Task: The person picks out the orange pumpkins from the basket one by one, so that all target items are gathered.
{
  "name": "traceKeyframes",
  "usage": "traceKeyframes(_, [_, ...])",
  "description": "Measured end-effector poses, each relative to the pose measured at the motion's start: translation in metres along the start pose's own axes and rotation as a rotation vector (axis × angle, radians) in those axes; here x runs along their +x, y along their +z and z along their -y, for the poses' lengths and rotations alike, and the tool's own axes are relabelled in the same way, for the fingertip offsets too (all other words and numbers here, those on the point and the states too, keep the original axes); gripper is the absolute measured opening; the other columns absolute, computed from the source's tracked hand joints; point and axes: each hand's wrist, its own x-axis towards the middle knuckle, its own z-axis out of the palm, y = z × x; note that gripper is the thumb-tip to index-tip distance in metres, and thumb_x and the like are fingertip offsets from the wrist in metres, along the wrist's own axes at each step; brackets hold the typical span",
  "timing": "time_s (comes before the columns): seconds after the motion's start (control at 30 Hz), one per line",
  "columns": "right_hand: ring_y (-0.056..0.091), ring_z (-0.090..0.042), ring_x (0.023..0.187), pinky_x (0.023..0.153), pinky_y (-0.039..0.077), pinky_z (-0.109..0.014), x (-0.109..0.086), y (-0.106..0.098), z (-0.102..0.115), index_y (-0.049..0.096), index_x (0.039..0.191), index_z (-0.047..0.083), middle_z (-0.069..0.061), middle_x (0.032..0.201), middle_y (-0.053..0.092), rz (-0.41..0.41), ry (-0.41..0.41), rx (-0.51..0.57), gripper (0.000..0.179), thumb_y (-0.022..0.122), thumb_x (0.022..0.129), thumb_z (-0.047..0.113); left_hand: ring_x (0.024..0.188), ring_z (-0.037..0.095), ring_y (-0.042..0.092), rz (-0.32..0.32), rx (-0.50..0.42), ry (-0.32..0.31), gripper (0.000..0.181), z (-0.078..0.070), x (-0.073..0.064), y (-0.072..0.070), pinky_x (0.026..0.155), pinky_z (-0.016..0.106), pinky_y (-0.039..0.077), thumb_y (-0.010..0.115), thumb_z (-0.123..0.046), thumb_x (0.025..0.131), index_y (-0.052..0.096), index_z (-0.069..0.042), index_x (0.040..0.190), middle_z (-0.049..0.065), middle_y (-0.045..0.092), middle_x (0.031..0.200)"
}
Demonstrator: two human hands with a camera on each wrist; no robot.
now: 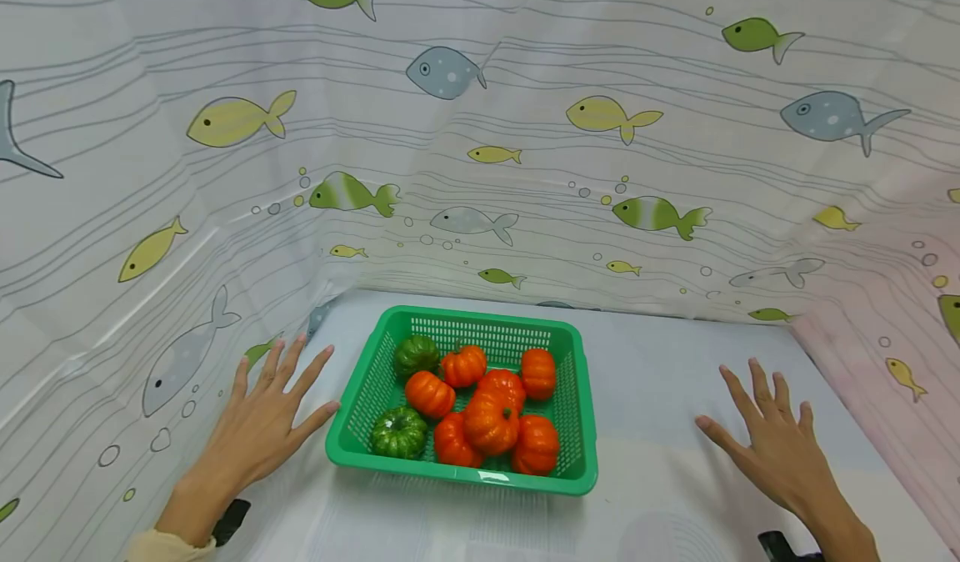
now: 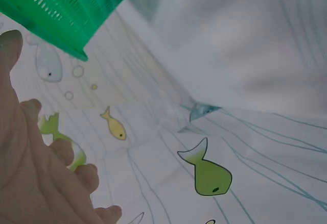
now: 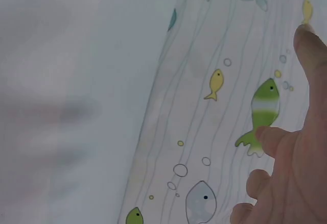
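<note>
A green plastic basket (image 1: 461, 477) stands on the white table, holding several small pumpkins. Most are orange, like the orange pumpkin (image 1: 491, 422) on top of the pile; a dark green pumpkin (image 1: 399, 433) lies at the near left and another green pumpkin (image 1: 417, 356) at the back left. Fingers spread, my left hand (image 1: 258, 429) hovers just left of the basket and holds nothing. My right hand (image 1: 783, 454) is spread well to the basket's right, also holding nothing. In the left wrist view, the basket's corner (image 2: 76, 30) shows above the thumb.
White fabric walls (image 1: 525, 153) printed with fish enclose the table at the back and both sides. The left wall (image 1: 150, 328) rises close beside my left hand. White tabletop (image 1: 645, 378) stretches between the basket and my right hand. Dark bands circle both wrists.
</note>
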Motion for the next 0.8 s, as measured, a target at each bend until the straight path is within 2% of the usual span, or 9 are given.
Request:
traceKeyframes(0.07, [-0.015,-0.051,0.151,0.107,-0.023,-0.073,0.000,0.000,0.001,0.008,0.167,0.018,-0.021,0.169,-0.010,-0.002,0.000,0.006,0.094,0.060,0.099,0.057,0.156,0.041,0.006,0.001,-0.008,0.003,0.085,0.000,0.000,0.001,0.119,0.069,-0.009,0.059,-0.058,0.099,0.017,-0.029,0.167,0.014,0.008,0.172])
traceKeyframes(0.13, [-0.009,-0.053,0.151,0.109,-0.016,-0.076,0.001,-0.001,0.003,0.010,0.167,0.016,-0.023,0.169,-0.005,-0.009,0.002,0.032,0.094,0.061,0.099,0.056,0.155,0.043,0.009,0.010,-0.063,-0.005,0.085,-0.001,0.001,0.001,0.119,0.071,-0.004,0.060,-0.056,0.100,0.016,-0.027,0.167,0.014,0.007,0.172])
traceKeyframes(0.27, [0.023,-0.060,0.144,0.104,0.022,-0.082,0.005,-0.004,0.010,0.023,0.165,0.011,-0.029,0.166,0.017,-0.049,-0.009,0.103,0.087,0.065,0.100,0.049,0.151,0.050,0.021,0.069,-0.324,-0.056,0.080,-0.004,0.004,0.001,0.113,0.078,0.015,0.062,-0.046,0.103,0.019,-0.027,0.167,0.018,0.012,0.170])
traceKeyframes(0.33, [0.051,-0.057,0.123,0.090,0.042,-0.076,0.009,-0.004,0.016,0.034,0.161,0.009,-0.030,0.159,0.034,-0.082,-0.016,0.134,0.078,0.067,0.100,0.045,0.148,0.051,0.026,0.104,-0.464,-0.085,0.075,-0.006,0.006,0.002,0.108,0.079,0.024,0.063,-0.042,0.103,0.023,-0.028,0.166,0.019,0.017,0.169])
traceKeyframes(0.37, [0.058,-0.055,0.112,0.081,0.047,-0.072,0.010,-0.004,0.019,0.040,0.158,0.008,-0.031,0.153,0.043,-0.099,-0.020,0.141,0.073,0.068,0.100,0.043,0.147,0.051,0.029,0.120,-0.523,-0.095,0.073,-0.008,0.006,0.003,0.105,0.078,0.029,0.063,-0.041,0.104,0.026,-0.028,0.165,0.019,0.022,0.168])
traceKeyframes(0.5, [0.069,-0.042,0.084,0.071,0.056,-0.059,0.017,-0.004,0.035,0.057,0.146,0.007,-0.029,0.128,0.065,-0.127,-0.027,0.198,0.058,0.069,0.100,0.041,0.136,0.048,0.048,0.164,-0.696,-0.120,0.064,-0.012,0.008,0.008,0.097,0.071,0.046,0.063,-0.037,0.104,0.035,-0.031,0.161,0.017,0.041,0.159])
traceKeyframes(0.6, [0.072,-0.042,0.090,0.073,0.059,-0.057,0.022,-0.004,0.047,0.061,0.142,0.009,-0.026,0.121,0.068,-0.107,-0.030,0.244,0.053,0.068,0.101,0.041,0.126,0.045,0.058,0.188,-0.811,-0.152,0.060,-0.014,0.009,0.012,0.092,0.066,0.052,0.063,-0.034,0.105,0.038,-0.034,0.159,0.017,0.051,0.151])
traceKeyframes(0.7, [0.071,-0.039,0.092,0.074,0.060,-0.054,0.027,-0.004,0.058,0.062,0.141,0.010,-0.022,0.125,0.068,-0.078,-0.036,0.276,0.052,0.067,0.101,0.042,0.126,0.041,0.059,0.208,-0.921,-0.185,0.060,-0.012,0.008,0.016,0.094,0.061,0.053,0.065,-0.032,0.104,0.039,-0.031,0.158,0.014,0.050,0.151])
traceKeyframes(0.8, [0.071,-0.035,0.094,0.074,0.061,-0.052,0.031,-0.003,0.068,0.062,0.141,0.011,-0.019,0.128,0.067,-0.063,-0.049,0.296,0.051,0.068,0.101,0.041,0.129,0.033,0.057,0.214,-0.991,-0.186,0.061,-0.008,0.008,0.021,0.097,0.049,0.054,0.066,-0.029,0.103,0.040,-0.026,0.158,0.007,0.046,0.155])
